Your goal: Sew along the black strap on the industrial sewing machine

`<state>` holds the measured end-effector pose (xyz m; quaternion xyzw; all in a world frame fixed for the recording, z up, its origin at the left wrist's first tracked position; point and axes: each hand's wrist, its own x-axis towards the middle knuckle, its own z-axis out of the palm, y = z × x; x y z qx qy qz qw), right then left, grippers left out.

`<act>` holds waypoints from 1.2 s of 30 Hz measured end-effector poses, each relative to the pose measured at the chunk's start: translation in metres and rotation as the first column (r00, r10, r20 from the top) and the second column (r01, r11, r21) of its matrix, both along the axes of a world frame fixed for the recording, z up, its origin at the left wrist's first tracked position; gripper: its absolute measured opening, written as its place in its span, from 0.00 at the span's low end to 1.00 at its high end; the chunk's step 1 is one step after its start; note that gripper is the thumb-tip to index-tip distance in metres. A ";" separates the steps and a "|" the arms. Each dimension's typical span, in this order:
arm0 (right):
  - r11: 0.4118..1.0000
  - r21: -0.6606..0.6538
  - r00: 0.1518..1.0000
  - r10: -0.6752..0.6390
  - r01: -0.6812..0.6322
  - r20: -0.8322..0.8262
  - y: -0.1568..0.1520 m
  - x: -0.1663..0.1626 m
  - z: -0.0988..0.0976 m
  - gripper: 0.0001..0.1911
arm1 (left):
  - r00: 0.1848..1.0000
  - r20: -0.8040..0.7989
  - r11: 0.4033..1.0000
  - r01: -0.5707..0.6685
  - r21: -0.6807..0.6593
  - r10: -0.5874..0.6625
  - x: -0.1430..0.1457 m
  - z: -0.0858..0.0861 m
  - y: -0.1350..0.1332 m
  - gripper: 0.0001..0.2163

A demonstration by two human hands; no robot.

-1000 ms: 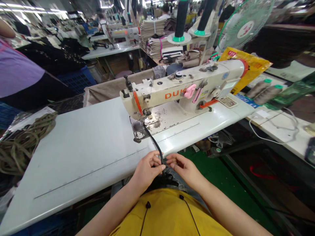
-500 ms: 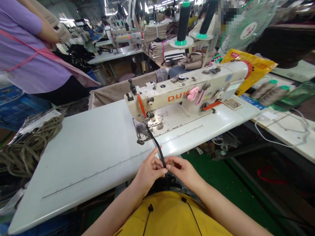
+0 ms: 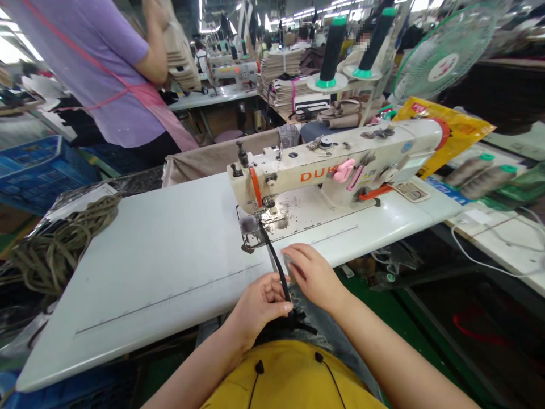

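A narrow black strap (image 3: 276, 260) runs from under the presser foot of the sewing machine (image 3: 293, 170) over the table's front edge toward my lap. My left hand (image 3: 264, 301) is closed round the strap just below that edge, thumb at the front. To the right of the strap is my right hand (image 3: 314, 277), its fingers loosely bent and a little apart, with no strap between them. Its thumb is partly hidden. Loose dark ends of strap hang below my left hand, over my lap.
A white table (image 3: 162, 250) with a printed ruler line extends left. An olive cord bundle (image 3: 63, 244) lies at its left end. Pink-handled snips (image 3: 344, 170) rest on the machine. Thread cones (image 3: 332, 51) and a fan (image 3: 443, 62) stand behind. A person in purple (image 3: 102, 68) stands far left.
My right hand has let go of the strap and moved up and slightly right. My left hand stays on the strap, slightly lower. The person in purple has moved right in view.
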<state>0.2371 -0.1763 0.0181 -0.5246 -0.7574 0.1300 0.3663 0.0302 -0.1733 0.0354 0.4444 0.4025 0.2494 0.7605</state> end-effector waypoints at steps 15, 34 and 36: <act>0.930 0.303 0.930 0.090 -0.206 0.356 0.081 -0.026 -0.008 0.15 | 0.957 -0.073 0.929 0.289 0.230 -0.280 -0.017 0.024 -0.009 0.10; 0.957 0.211 0.898 0.093 -0.200 0.430 0.073 -0.028 -0.002 0.19 | 0.884 -0.116 0.605 0.401 0.688 -0.454 -0.019 0.011 -0.007 0.13; 0.960 0.206 0.896 0.084 -0.190 0.436 0.073 -0.028 -0.002 0.19 | 0.889 -0.121 0.616 0.399 0.679 -0.442 -0.020 0.011 -0.006 0.13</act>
